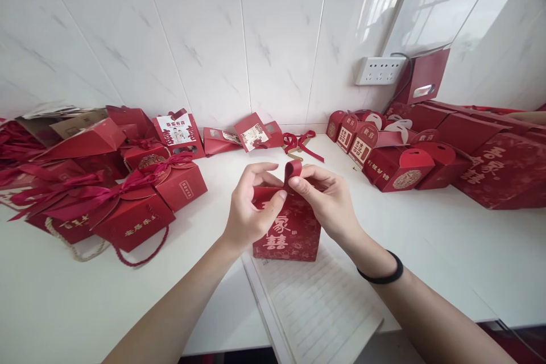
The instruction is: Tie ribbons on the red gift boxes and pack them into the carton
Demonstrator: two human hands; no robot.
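A white countertop (447, 261) runs along a back wall (205, 40) of large white tiles with faint grey marbling and thin grout lines; at the right it meets a side wall (495, 17) in a corner; the glossy side tiles mirror bright daylight crossed by dark bars; a white socket strip (379, 70) sits on the back wall near the corner, a grey cable (403, 60) looping from it; light is soft and even; below the counter's front edge, lower right, a dark red strip (522, 347) shows.

Both hands — left hand (247, 213), right hand (329, 200) — pinch flaps atop the red box (289, 236).
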